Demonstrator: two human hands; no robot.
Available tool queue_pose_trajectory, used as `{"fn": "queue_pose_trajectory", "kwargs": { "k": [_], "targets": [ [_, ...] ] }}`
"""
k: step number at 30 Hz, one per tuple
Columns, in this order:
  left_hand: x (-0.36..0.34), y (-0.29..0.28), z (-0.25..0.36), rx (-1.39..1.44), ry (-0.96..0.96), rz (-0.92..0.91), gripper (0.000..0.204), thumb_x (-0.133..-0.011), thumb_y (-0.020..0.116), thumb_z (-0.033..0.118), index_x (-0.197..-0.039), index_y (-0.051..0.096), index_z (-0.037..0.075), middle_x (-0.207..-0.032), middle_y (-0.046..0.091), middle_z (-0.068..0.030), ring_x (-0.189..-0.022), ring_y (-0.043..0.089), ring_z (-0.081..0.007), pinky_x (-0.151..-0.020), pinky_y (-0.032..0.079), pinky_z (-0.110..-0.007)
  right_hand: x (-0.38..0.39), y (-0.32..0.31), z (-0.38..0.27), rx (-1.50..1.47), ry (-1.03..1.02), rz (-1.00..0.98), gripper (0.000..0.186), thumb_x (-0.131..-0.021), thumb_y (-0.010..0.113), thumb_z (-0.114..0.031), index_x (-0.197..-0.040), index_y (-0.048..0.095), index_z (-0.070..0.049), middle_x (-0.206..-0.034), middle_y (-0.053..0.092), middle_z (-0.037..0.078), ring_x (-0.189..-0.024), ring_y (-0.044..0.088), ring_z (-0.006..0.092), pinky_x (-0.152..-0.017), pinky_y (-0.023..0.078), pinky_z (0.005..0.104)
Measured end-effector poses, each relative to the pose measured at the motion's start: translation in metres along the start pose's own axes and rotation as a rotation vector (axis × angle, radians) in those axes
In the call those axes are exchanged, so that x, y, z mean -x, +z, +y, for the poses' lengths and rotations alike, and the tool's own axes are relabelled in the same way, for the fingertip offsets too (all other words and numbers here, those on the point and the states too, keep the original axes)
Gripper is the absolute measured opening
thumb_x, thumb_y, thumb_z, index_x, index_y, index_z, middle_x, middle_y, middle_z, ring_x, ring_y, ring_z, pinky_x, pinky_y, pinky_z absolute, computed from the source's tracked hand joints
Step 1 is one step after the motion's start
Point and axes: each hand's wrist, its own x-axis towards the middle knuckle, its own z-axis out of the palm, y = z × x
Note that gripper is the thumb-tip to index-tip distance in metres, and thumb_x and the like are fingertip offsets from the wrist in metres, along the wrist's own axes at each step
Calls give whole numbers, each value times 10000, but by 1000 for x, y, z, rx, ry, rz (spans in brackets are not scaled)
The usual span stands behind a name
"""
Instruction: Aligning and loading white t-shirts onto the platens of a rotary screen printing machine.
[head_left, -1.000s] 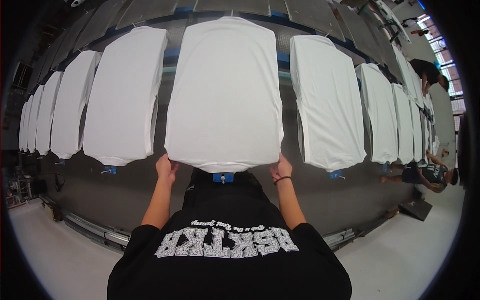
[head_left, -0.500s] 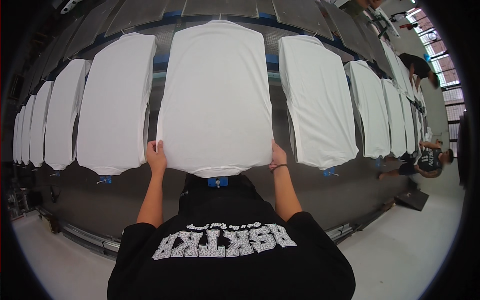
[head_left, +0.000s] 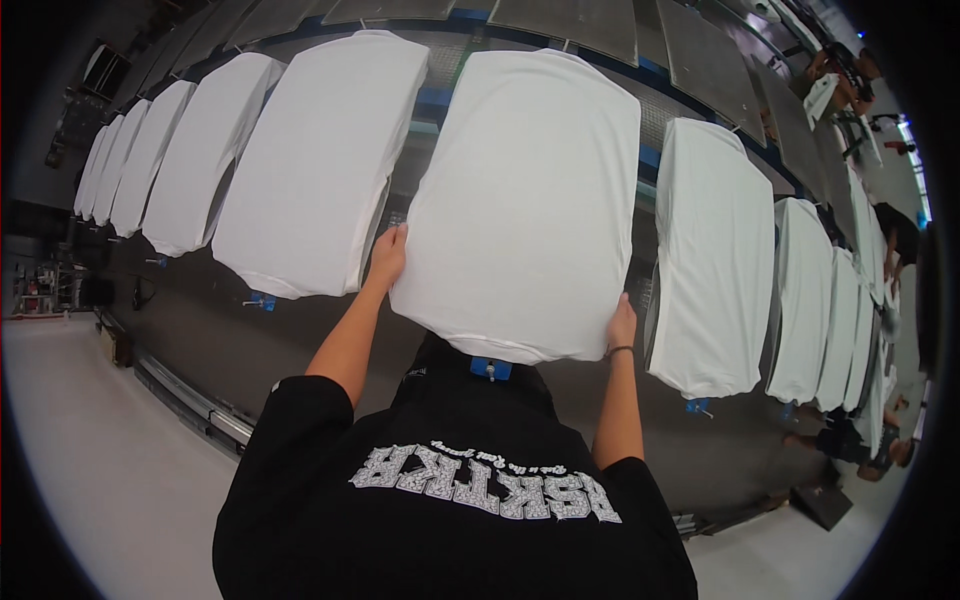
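Note:
A white T-shirt (head_left: pixel 520 210) is stretched over a flat board directly in front of me, its rounded lower end towards my body. My left hand (head_left: pixel 390 258) is closed on the shirt's left edge, a little above the near corner. On the opposite side, my right hand (head_left: pixel 620 325) grips the right edge close to the lower corner; a dark band circles that wrist. The fingers of both hands are partly hidden behind the cloth. Beneath the shirt's near end a blue clamp (head_left: pixel 491 369) with a metal screw sticks out.
More boards dressed in white shirts flank mine, one on the left (head_left: pixel 320 165) and one on the right (head_left: pixel 712 260), with several beyond. Bare grey boards (head_left: pixel 565 25) line the far side. A metal rail (head_left: pixel 190 400) runs along the floor. Other people (head_left: pixel 870 440) are at the far right.
The view has tilted, so the row of shirts now slopes down to the right. My left hand sits slightly higher along the shirt's edge. Both hands stay at its sides.

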Motion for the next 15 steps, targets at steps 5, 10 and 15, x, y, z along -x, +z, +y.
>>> {"fn": "queue_pose_trajectory", "kwargs": {
  "k": [5, 10, 15],
  "targets": [
    [-27, 3, -20, 200, -89, 14, 412, -955, 443, 323, -1047, 600, -46, -915, 649, -85, -841, 570, -136, -773, 435, -264, -21, 15, -6, -630, 248, -209, 418, -963, 430, -313, -1137, 556, 45, -1058, 626, 99, -927, 601, 196, -823, 474, 293],
    [-26, 8, -6, 529, -231, -162, 425, -938, 489, 338, -1028, 603, -61, -884, 653, -80, -798, 577, -131, -726, 456, -273, -23, 6, 6, -591, 284, -188, 394, -945, 462, -278, -1158, 554, 39, -1066, 619, 113, -949, 601, 201, -819, 492, 314],
    [-43, 7, 7, 268, -170, -55, 503, -935, 459, 425, -1075, 591, -40, -970, 638, -90, -883, 571, -155, -800, 438, -277, -15, 19, -48, -284, 192, 45, 463, -945, 459, -372, -1134, 569, 37, -1021, 628, 97, -942, 565, 160, -868, 412, 262]
  ]
}}
